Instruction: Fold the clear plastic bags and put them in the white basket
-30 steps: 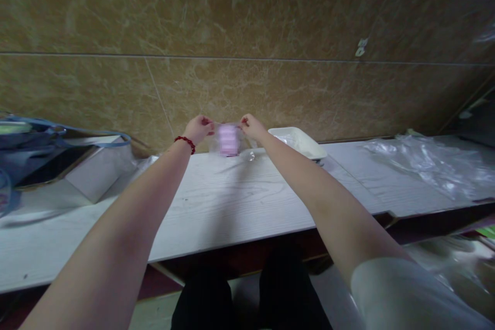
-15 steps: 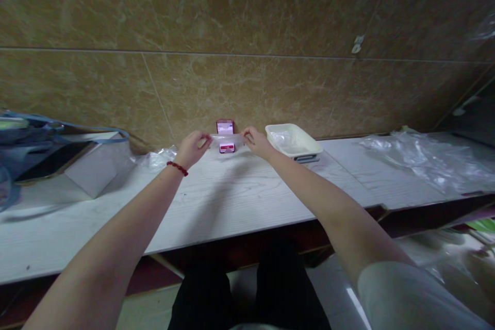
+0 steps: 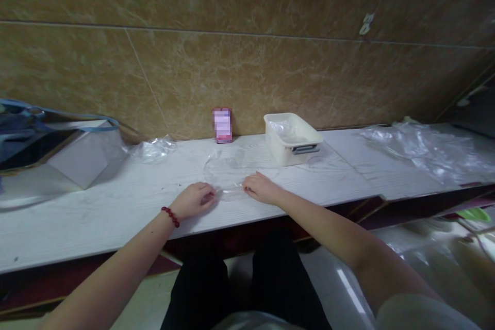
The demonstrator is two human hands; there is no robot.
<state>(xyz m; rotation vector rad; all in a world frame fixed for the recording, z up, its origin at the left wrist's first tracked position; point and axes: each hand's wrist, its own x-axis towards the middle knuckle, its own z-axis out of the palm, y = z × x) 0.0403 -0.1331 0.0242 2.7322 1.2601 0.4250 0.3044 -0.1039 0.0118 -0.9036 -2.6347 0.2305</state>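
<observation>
A clear plastic bag (image 3: 228,172) lies low over the white tabletop between my hands. My left hand (image 3: 198,199), with a red bead bracelet at the wrist, has its fingers pinched on the bag's near left corner. On the near right side, the fingers of my right hand (image 3: 260,187) close on the same edge. Beyond the bag a phone (image 3: 223,126) leans upright against the wall. A cream plastic basket (image 3: 288,149) with a grey handle stands to the right of the phone and has clear plastic inside.
The white table (image 3: 127,216) runs along a brown tiled wall. Crumpled clear plastic (image 3: 154,149) lies at the left, near a white box (image 3: 79,160) and a blue strap. More clear plastic (image 3: 429,152) spreads at the right.
Both hands have come down and nearer to me with the bag, which was stretched up in front of the phone. The phone is now uncovered. The view has shifted slightly.
</observation>
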